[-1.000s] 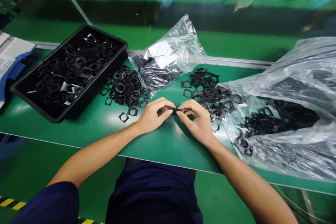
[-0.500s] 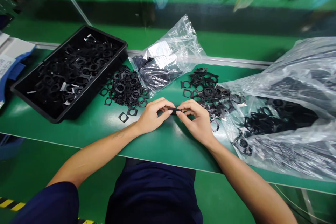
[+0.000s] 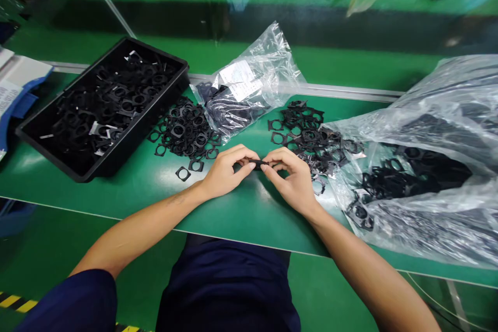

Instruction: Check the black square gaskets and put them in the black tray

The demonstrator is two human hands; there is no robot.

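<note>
Two bare hands show in the head view: your left hand (image 3: 224,172) and right hand (image 3: 291,179) close from either side, fingertips pinching one small black flat piece (image 3: 257,164) edge-on over the green bench mat (image 3: 249,215). Heaps of loose black square frames (image 3: 184,132) (image 3: 307,135) lie just beyond, between a black rectangular tray (image 3: 136,127) and a large clear plastic bag (image 3: 420,218).
</note>
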